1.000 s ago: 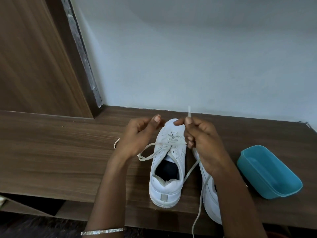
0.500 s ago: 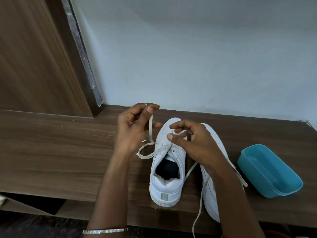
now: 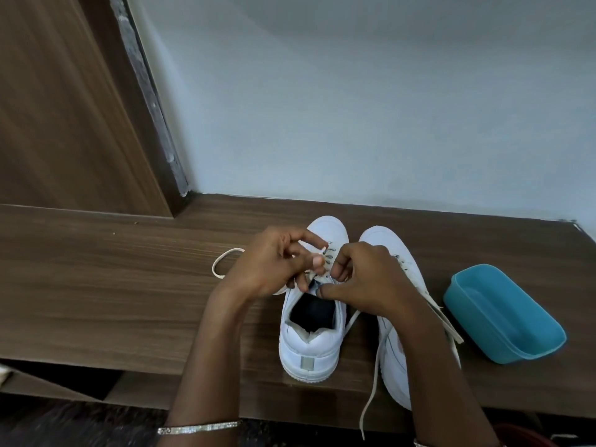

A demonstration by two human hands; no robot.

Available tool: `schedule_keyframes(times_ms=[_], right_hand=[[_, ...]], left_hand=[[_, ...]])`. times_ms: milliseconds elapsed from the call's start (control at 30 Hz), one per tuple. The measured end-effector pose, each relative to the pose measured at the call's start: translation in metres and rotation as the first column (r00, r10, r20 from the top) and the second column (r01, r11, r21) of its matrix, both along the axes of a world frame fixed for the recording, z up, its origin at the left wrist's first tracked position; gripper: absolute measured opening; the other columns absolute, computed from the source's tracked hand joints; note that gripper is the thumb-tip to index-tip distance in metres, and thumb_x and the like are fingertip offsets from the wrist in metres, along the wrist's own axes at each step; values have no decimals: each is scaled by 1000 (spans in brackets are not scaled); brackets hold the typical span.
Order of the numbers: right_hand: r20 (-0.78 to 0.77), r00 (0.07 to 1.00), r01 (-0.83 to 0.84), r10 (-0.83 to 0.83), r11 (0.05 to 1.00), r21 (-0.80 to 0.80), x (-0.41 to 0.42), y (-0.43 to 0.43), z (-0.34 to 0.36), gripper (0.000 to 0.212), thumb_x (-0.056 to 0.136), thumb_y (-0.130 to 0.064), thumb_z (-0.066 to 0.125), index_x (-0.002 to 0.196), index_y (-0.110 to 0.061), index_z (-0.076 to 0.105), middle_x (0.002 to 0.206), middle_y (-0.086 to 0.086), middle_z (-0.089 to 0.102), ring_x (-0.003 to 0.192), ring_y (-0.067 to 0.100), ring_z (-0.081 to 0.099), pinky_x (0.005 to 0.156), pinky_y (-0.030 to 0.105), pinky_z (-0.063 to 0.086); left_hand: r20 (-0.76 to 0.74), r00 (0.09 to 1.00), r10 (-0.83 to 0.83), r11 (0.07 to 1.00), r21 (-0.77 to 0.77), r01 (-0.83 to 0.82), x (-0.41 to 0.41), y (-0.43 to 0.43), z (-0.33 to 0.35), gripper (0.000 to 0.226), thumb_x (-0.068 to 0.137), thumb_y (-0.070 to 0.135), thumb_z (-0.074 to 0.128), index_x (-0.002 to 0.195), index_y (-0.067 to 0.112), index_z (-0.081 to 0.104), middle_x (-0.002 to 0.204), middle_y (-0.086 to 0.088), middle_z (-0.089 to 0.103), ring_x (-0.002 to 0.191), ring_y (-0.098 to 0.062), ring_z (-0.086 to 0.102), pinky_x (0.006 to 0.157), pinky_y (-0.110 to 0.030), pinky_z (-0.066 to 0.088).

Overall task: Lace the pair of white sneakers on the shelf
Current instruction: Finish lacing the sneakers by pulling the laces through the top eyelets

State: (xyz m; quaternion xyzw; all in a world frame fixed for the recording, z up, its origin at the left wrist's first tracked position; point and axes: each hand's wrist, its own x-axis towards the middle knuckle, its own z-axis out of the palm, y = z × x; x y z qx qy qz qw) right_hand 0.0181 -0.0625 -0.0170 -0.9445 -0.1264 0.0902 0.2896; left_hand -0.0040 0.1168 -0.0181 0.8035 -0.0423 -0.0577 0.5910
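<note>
Two white sneakers stand side by side on the wooden shelf [image 3: 113,285], toes toward the wall. The left sneaker [image 3: 311,343] has its lace partly threaded through the upper eyelets. My left hand [image 3: 274,269] pinches the lace tip over the eyelets at the tongue. My right hand [image 3: 364,279] presses on the tongue edge and holds the lace there. One loop of lace [image 3: 222,262] lies on the shelf to the left; another strand [image 3: 371,382] hangs past the front edge. The right sneaker [image 3: 390,250] is half hidden under my right forearm.
A turquoise plastic tub [image 3: 503,311] lies tilted on the shelf right of the sneakers. A wooden panel [image 3: 64,108] rises at the left, and a pale wall [image 3: 354,108] closes the back. The shelf's front edge runs just below the sneakers' heels.
My left hand has come down from its raised pull and moved right to the eyelets. My right hand has shifted slightly lower onto the tongue. The lace loop now lies flat on the shelf.
</note>
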Motion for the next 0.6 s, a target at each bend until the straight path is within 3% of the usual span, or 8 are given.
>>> schedule_keyframes(times_ms=[167, 433, 600], right_hand=[[-73, 997, 14, -6, 994, 107, 3, -11, 0, 15, 70, -28, 85, 70, -22, 71, 66, -5, 72, 62, 10, 70, 71, 39, 62], [-150, 988, 51, -23, 981, 185, 6, -16, 0, 10, 75, -17, 83, 68, -16, 76, 68, 4, 74, 63, 16, 74, 78, 47, 62], [-224, 973, 103, -49, 965, 241, 4, -18, 3, 10, 77, -10, 81, 69, -11, 76, 72, 9, 75, 65, 19, 75, 79, 45, 63]], left_hand=[[-2, 1000, -13, 995, 101, 13, 0, -1, 3, 10, 78, 12, 84, 81, 9, 74, 67, -13, 72, 50, -19, 62, 53, -25, 41], [16, 1000, 5, 962, 275, -9, -4, -3, 11, 8, 74, 9, 86, 76, 9, 78, 67, -4, 75, 51, -14, 68, 45, -9, 39], [83, 997, -2, 924, 382, -30, -1, -13, 7, 11, 74, 10, 85, 70, 13, 76, 61, 4, 73, 47, -8, 66, 50, -11, 45]])
